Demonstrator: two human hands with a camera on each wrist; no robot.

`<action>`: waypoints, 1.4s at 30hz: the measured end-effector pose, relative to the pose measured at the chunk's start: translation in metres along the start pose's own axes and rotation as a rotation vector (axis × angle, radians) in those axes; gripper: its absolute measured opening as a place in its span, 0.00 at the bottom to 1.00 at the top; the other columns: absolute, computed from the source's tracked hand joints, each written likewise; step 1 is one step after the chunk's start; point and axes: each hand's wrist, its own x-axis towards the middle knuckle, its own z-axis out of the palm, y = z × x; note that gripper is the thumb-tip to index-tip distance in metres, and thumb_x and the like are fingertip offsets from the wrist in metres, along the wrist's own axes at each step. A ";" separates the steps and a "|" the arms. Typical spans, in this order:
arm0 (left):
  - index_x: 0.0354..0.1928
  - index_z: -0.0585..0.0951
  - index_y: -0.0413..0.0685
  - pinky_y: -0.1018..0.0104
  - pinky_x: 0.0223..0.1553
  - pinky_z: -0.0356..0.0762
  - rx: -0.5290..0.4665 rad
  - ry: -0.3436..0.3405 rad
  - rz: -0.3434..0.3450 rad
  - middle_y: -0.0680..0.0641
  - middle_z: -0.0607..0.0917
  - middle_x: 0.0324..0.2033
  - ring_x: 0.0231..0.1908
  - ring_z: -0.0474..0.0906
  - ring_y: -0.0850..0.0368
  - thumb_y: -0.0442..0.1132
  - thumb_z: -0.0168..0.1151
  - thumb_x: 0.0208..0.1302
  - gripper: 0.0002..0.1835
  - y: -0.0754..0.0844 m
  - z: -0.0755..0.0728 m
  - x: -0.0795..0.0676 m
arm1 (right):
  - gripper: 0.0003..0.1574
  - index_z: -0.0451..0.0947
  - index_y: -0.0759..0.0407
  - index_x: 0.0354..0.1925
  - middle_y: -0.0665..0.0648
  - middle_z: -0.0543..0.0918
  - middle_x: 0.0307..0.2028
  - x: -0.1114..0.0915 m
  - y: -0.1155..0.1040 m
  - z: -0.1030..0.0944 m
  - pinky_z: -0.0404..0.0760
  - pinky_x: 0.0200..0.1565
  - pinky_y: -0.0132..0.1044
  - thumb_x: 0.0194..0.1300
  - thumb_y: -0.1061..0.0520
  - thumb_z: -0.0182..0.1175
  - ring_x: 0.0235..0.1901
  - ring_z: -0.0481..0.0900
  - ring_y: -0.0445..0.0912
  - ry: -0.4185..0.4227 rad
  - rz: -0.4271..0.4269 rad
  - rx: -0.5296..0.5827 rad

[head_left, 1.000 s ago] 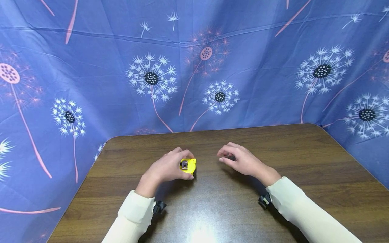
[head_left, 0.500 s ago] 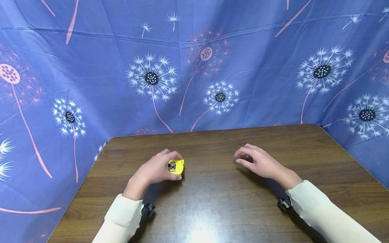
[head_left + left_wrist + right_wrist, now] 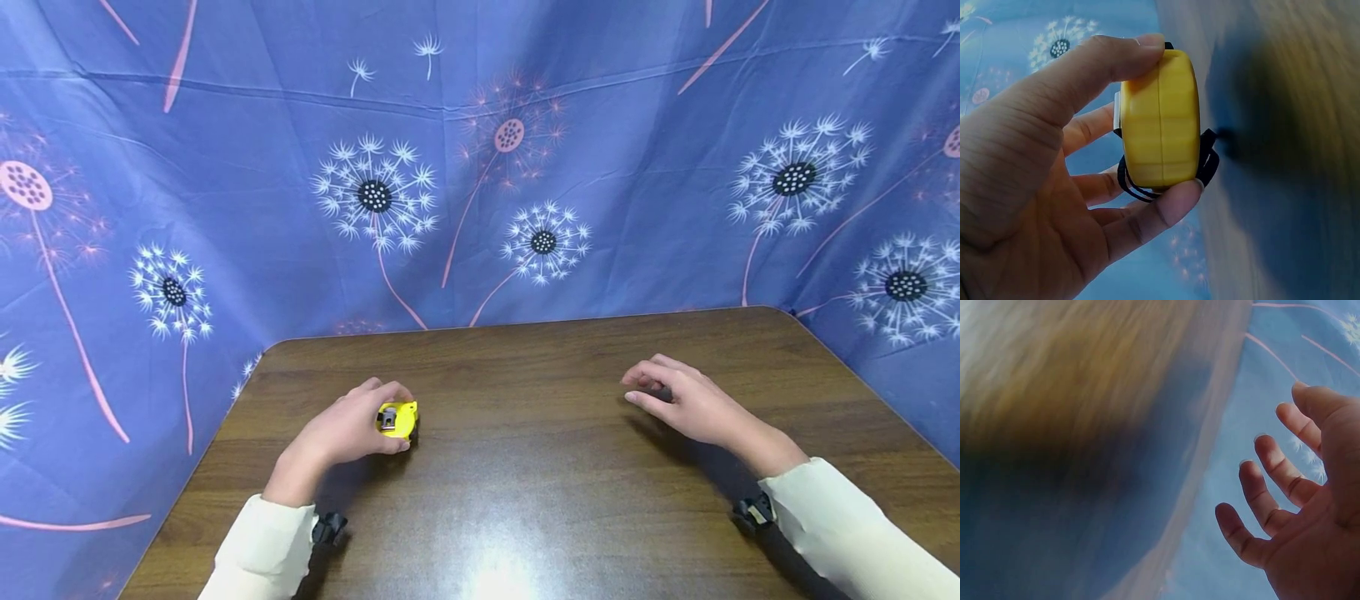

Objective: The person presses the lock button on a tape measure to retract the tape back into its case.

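Observation:
A yellow tape measure [image 3: 406, 419] with a metal clip is in my left hand [image 3: 341, 433], over the left half of the wooden table [image 3: 510, 400]. In the left wrist view, the thumb presses one end of the tape measure [image 3: 1160, 125] and a finger supports the other, with a black cord loop hanging beside it. A dark shadow falls on the table to one side. My right hand [image 3: 693, 404] hovers over the table's right side, fingers loosely bent and holding nothing. The right wrist view shows the same hand [image 3: 1310, 544] with its fingers spread apart.
A blue curtain [image 3: 450, 167] printed with dandelions hangs behind the table and along both sides. Each sleeve cuff has a small black device [image 3: 328, 528] at the wrist. Light glares off the table's near middle.
My hands have moved apart: the left one has carried the tape measure leftward and slightly nearer, while the right one has gone to the right with nothing in it.

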 end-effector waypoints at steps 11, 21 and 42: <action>0.54 0.81 0.57 0.55 0.40 0.74 0.018 0.022 -0.023 0.51 0.77 0.41 0.37 0.73 0.55 0.45 0.83 0.47 0.30 -0.021 -0.006 -0.019 | 0.12 0.83 0.49 0.46 0.43 0.81 0.40 -0.017 0.012 -0.013 0.81 0.40 0.42 0.65 0.60 0.71 0.39 0.81 0.41 0.079 -0.024 -0.041; 0.53 0.81 0.55 0.54 0.40 0.74 0.025 0.031 -0.020 0.51 0.77 0.41 0.37 0.73 0.55 0.44 0.84 0.46 0.30 -0.036 -0.010 -0.032 | 0.14 0.83 0.49 0.46 0.42 0.81 0.40 -0.034 0.024 -0.023 0.77 0.41 0.30 0.63 0.61 0.73 0.39 0.80 0.38 0.099 -0.006 -0.071; 0.50 0.81 0.58 0.50 0.44 0.75 0.013 0.011 -0.029 0.50 0.80 0.46 0.44 0.76 0.53 0.45 0.86 0.44 0.30 -0.049 -0.011 -0.041 | 0.13 0.83 0.47 0.47 0.40 0.80 0.39 -0.055 0.038 -0.031 0.74 0.39 0.30 0.65 0.59 0.72 0.37 0.77 0.36 0.073 0.051 -0.103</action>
